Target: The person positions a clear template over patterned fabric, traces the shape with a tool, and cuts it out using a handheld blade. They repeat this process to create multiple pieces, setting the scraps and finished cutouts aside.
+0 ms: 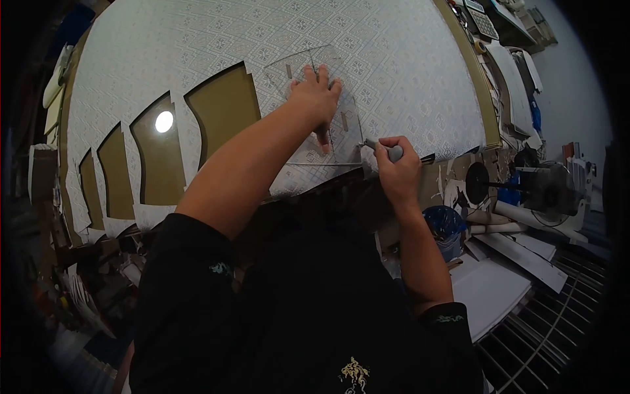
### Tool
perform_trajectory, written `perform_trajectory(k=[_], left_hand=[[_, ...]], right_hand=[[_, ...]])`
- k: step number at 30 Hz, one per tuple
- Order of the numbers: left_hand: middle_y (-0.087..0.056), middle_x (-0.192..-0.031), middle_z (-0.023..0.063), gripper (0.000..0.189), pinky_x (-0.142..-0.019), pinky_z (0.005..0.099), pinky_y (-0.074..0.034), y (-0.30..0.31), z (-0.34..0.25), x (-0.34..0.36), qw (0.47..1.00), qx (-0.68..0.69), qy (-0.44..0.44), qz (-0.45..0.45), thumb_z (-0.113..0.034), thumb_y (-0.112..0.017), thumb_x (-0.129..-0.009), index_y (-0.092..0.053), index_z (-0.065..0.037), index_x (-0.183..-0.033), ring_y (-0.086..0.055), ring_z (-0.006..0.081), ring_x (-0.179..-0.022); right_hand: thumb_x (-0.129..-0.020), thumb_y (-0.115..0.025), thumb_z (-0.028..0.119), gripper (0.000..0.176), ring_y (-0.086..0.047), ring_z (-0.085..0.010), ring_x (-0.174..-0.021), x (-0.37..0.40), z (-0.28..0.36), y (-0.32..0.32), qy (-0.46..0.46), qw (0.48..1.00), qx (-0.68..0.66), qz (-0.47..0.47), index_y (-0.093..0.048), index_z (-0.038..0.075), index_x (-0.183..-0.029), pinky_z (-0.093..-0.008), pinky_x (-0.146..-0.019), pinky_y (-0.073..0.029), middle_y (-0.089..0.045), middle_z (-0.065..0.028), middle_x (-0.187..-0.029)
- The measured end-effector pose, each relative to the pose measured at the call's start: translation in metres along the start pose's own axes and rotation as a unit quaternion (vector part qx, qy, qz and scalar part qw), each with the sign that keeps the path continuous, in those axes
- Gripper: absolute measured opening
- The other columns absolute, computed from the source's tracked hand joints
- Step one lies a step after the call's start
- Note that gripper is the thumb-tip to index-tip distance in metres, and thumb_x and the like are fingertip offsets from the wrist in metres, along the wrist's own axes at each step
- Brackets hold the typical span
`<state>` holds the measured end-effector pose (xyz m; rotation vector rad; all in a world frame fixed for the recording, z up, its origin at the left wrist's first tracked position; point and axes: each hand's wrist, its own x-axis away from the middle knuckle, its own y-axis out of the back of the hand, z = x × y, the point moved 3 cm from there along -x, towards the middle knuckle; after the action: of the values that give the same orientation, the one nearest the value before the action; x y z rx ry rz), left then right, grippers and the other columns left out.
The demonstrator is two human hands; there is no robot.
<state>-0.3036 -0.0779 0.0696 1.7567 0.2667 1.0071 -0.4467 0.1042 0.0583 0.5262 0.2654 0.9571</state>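
Note:
Patterned light fabric [407,72] covers most of the table. On it, near the front edge, lies a clear template [346,105] with curved sides. My left hand [316,98] presses flat on the template, fingers spread. Wrapped round a grey-handled tool [394,153], my right hand [399,161] is at the template's lower right corner, by the fabric's front edge. The tool's tip meets the template's edge; its exact shape is too small to tell. Left of my left arm, several curved openings in the fabric show the olive table surface [226,108].
A calculator [482,21] and papers lie along the right side. At the right stands a fan [551,190]. Below it are a blue plastic bag [444,226], white boards [489,289] and a wire rack [558,335]. Clutter lines the left side.

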Motion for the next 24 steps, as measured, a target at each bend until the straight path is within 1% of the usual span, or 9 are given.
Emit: perform_trajectory(k=[5,8,10,11,14,16,19,23,24], left_hand=[[-0.008,-0.175,0.0294,0.161,-0.121,0.0673,-0.036,0.001,0.000,-0.001,1.000,-0.001,0.000,0.006,-0.054,-0.106,-0.043,-0.017,-0.010,-0.170,-0.014,0.0564,-0.159],[-0.008,-0.174,0.0300,0.161,-0.120,0.0677,-0.036,0.002,-0.001,0.000,1.000,-0.003,-0.003,0.004,-0.055,-0.106,-0.044,-0.017,-0.008,-0.169,-0.013,0.0570,-0.158],[-0.008,-0.174,0.0307,0.161,-0.120,0.0680,-0.036,0.002,-0.001,0.000,1.000,-0.007,-0.004,0.011,-0.055,-0.106,-0.044,-0.016,-0.007,-0.169,-0.013,0.0573,-0.158],[-0.008,-0.174,0.0307,0.161,-0.120,0.0680,-0.036,0.002,-0.001,-0.001,1.000,-0.008,-0.004,0.011,-0.055,-0.106,-0.044,-0.016,-0.007,-0.169,-0.013,0.0573,-0.158],[-0.008,-0.174,0.0313,0.162,-0.120,0.0686,-0.036,0.002,-0.005,-0.002,1.000,-0.023,0.000,0.011,-0.056,-0.106,-0.044,-0.016,-0.006,-0.169,-0.014,0.0578,-0.158],[-0.008,-0.174,0.0319,0.162,-0.119,0.0689,-0.036,0.002,-0.003,-0.002,1.000,-0.018,-0.002,0.017,-0.056,-0.106,-0.045,-0.015,-0.006,-0.169,-0.014,0.0583,-0.158],[-0.008,-0.174,0.0323,0.162,-0.119,0.0690,-0.037,0.002,-0.002,-0.003,1.000,-0.018,-0.007,0.015,-0.055,-0.106,-0.044,-0.016,-0.005,-0.169,-0.014,0.0587,-0.157],[-0.008,-0.174,0.0323,0.163,-0.118,0.0694,-0.038,0.000,-0.002,-0.004,1.000,-0.010,0.001,0.018,-0.054,-0.106,-0.042,-0.016,-0.005,-0.169,-0.014,0.0587,-0.157],[-0.008,-0.174,0.0324,0.164,-0.117,0.0705,-0.038,0.000,-0.002,-0.004,1.000,-0.011,-0.001,0.016,-0.054,-0.106,-0.041,-0.017,-0.005,-0.169,-0.014,0.0592,-0.157]], right_hand=[[-0.094,-0.077,0.015,0.016,-0.076,-0.0323,-0.086,0.003,0.004,0.000,-0.017,1.000,0.023,0.005,-0.071,0.002,-0.101,-0.0399,-0.078,-0.057,-0.075,-0.0194,-0.088],[-0.094,-0.077,0.014,0.018,-0.076,-0.0298,-0.086,0.021,-0.012,-0.005,0.020,1.000,-0.011,-0.013,-0.070,0.001,-0.104,-0.0389,-0.078,-0.057,-0.075,-0.0179,-0.090],[-0.095,-0.077,0.013,0.019,-0.075,-0.0277,-0.087,0.027,-0.020,-0.011,0.070,0.993,-0.069,-0.061,-0.069,0.000,-0.106,-0.0381,-0.078,-0.056,-0.076,-0.0163,-0.091],[-0.095,-0.077,0.013,0.019,-0.075,-0.0277,-0.087,0.020,-0.027,-0.014,0.070,0.993,-0.070,-0.061,-0.069,0.000,-0.106,-0.0381,-0.078,-0.056,-0.076,-0.0163,-0.091],[-0.094,-0.078,0.014,0.019,-0.075,-0.0307,-0.086,-0.018,-0.007,-0.019,0.092,0.992,-0.075,-0.041,-0.070,0.001,-0.105,-0.0393,-0.078,-0.057,-0.075,-0.0175,-0.090],[-0.093,-0.078,0.014,0.018,-0.075,-0.0346,-0.086,-0.038,0.006,-0.018,0.028,1.000,-0.004,0.014,-0.070,0.002,-0.105,-0.0407,-0.077,-0.057,-0.075,-0.0190,-0.089],[-0.093,-0.078,0.014,0.018,-0.075,-0.0371,-0.085,-0.041,0.016,-0.018,0.045,0.999,0.016,0.011,-0.071,0.003,-0.104,-0.0419,-0.076,-0.057,-0.075,-0.0202,-0.088],[-0.092,-0.078,0.013,0.016,-0.076,-0.0358,-0.086,-0.029,-0.001,-0.022,0.037,0.999,0.014,0.004,-0.071,0.002,-0.103,-0.0414,-0.076,-0.057,-0.076,-0.0197,-0.089],[-0.092,-0.078,0.011,0.016,-0.076,-0.0353,-0.086,-0.025,-0.004,-0.024,0.075,0.997,-0.013,-0.020,-0.071,0.003,-0.103,-0.0414,-0.076,-0.057,-0.076,-0.0196,-0.089]])
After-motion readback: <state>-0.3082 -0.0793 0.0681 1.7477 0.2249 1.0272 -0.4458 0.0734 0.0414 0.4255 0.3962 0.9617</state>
